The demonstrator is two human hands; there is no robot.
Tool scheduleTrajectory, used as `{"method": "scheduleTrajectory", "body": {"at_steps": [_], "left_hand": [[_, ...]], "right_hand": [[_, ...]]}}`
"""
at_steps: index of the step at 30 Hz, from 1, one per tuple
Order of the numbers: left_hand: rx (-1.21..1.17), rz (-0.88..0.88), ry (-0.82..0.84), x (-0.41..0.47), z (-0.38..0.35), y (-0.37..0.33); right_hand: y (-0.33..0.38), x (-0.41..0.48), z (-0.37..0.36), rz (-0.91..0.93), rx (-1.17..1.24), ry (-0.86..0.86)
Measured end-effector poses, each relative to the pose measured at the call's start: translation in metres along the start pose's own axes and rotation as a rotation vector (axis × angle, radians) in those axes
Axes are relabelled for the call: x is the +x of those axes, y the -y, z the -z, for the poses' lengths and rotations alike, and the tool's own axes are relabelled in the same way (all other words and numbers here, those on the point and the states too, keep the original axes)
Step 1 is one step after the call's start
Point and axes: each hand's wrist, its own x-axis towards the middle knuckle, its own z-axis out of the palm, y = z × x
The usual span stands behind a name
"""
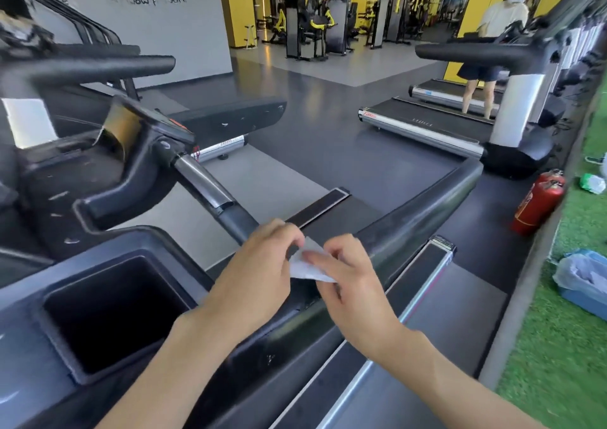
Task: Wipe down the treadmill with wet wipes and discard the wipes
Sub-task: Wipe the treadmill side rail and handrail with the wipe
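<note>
A small white wet wipe (307, 264) is pinched between both hands, just above the treadmill's black right handrail (423, 212). My left hand (259, 271) grips its left edge with the fingertips. My right hand (348, 284) holds its right side with thumb and fingers. The treadmill's dark console (98, 179) with a deep square cup holder (111, 313) fills the left. The silver and black centre grip bar (210, 189) runs toward my left hand. The running belt (335, 218) lies below.
A red fire extinguisher (538, 203) lies on the floor at right. A blue bin lined with a clear bag (584, 281) sits on green turf at the far right. Another person (492, 44) stands on a neighbouring treadmill (427, 123). Weight machines stand at the back.
</note>
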Motion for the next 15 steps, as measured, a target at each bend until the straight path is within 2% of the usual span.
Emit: {"method": "scheduleTrajectory", "body": {"at_steps": [4,7,11,15], "left_hand": [[0.045,0.066,0.017,-0.027,0.005,0.018],[0.053,0.115,0.040,-0.038,0.002,0.021],[0.046,0.102,-0.019,-0.039,0.000,0.021],[0.057,0.103,-0.011,-0.039,0.001,0.022]], "right_hand": [[0.026,-0.021,-0.020,0.038,-0.022,0.008],[0.036,-0.033,-0.020,0.062,-0.136,0.121],[0.027,-0.034,-0.017,0.140,-0.299,0.171],[0.011,-0.028,-0.005,0.180,-0.378,0.222]]}}
